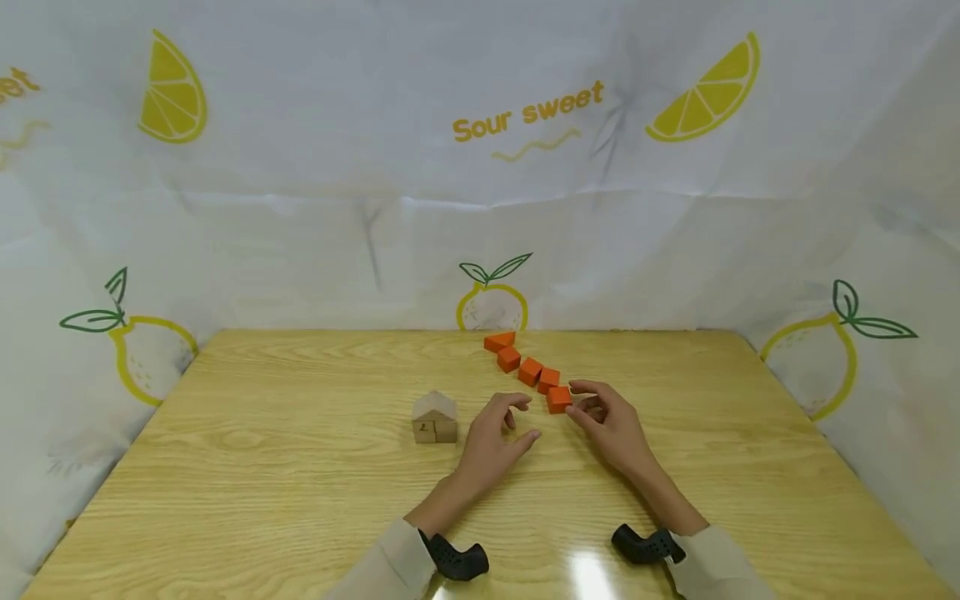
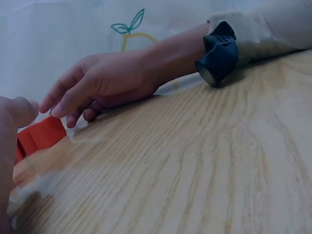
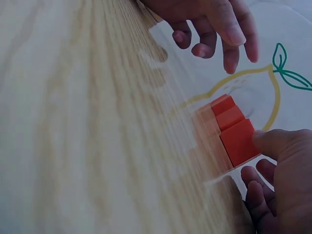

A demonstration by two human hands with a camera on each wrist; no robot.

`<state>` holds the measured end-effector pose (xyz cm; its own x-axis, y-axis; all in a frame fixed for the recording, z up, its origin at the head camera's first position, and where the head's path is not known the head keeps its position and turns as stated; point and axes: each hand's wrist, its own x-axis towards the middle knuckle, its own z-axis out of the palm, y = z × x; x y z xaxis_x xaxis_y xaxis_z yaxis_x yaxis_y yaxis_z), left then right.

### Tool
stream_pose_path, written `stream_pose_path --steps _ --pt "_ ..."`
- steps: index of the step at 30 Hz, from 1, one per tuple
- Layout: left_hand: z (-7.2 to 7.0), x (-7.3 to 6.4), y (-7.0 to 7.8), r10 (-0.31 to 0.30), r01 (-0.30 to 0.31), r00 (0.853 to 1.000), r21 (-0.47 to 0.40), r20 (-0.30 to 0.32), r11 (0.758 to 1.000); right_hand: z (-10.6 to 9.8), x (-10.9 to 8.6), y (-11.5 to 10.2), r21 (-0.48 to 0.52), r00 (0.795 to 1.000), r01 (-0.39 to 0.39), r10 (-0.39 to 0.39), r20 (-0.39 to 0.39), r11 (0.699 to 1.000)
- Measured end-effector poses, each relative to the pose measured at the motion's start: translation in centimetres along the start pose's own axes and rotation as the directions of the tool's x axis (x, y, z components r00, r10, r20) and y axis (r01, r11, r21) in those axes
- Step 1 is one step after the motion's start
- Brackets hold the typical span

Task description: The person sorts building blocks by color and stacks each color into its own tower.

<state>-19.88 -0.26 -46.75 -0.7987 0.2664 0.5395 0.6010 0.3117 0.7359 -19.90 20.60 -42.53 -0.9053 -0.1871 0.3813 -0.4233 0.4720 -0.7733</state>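
Observation:
Several orange-red blocks run in a slanting row on the wooden table. A triangular block (image 1: 499, 342) is at the far end and a cube (image 1: 558, 400) at the near end. My right hand (image 1: 613, 429) is at the right side of this near cube (image 3: 240, 142), its thumb tip touching or almost touching the side face. The index finger reaches towards the cube's back corner. My left hand (image 1: 491, 437) hovers left of the row with loosely bent fingers and nothing between them. Beside it, on the left, stands a small plain wooden block house (image 1: 434, 418) with a peaked roof.
The wooden table (image 1: 262, 500) spreads out on both sides of the hands. Behind it hangs a white cloth (image 1: 315, 242) printed with lemons and lettering. A black band (image 1: 457, 558) is on the left wrist, another black band (image 1: 647, 546) on the right.

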Motion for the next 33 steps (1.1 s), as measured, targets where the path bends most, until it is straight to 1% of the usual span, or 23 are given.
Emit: stream_pose_path --steps 1,5,8,10,13,18,21,26,31,33 --pt "0.0 0.2 -0.1 -0.017 0.017 1.0 0.004 0.02 1.0 0.0 0.2 0.0 -0.005 1.0 -0.006 0.006 0.015 1.0" --pt "0.6 1.2 -0.3 -0.074 0.072 0.994 0.018 0.085 0.997 -0.1 1.0 2.5 -0.065 0.997 -0.037 0.041 0.061 0.997" --pt "1.1 1.8 -0.3 -0.106 0.102 0.987 0.036 0.118 0.994 -0.2 1.4 4.5 -0.108 0.995 -0.055 0.063 0.08 0.993" --pt "1.3 1.9 -0.2 -0.113 0.108 0.985 0.049 0.128 0.993 -0.3 1.5 4.6 -0.118 0.994 -0.058 0.069 0.086 0.991" --pt "1.2 1.7 -0.2 -0.113 0.107 0.986 0.059 0.124 0.993 -0.2 1.5 4.6 -0.114 0.993 -0.056 0.067 0.096 0.992" --pt "0.6 0.8 -0.4 -0.133 0.124 0.985 0.084 0.107 0.989 0.5 1.1 4.5 -0.086 0.991 -0.059 0.069 0.113 0.995" --pt "0.3 0.5 -0.4 -0.134 0.126 0.986 0.078 0.103 0.989 0.7 0.8 4.5 -0.076 0.992 -0.07 0.077 0.095 0.995" --pt "0.2 0.4 -0.2 -0.125 0.119 0.987 0.061 0.101 0.991 0.8 0.6 4.4 -0.047 0.994 -0.081 0.084 0.067 0.996" --pt "0.2 0.4 -0.3 -0.125 0.12 0.988 0.058 0.09 0.991 0.9 0.5 4.1 -0.012 0.995 -0.073 0.073 0.071 0.997" --pt "0.3 0.5 -0.3 -0.115 0.109 0.99 0.077 0.076 0.991 0.9 0.5 3.8 0.009 0.994 -0.07 0.069 0.08 0.997"
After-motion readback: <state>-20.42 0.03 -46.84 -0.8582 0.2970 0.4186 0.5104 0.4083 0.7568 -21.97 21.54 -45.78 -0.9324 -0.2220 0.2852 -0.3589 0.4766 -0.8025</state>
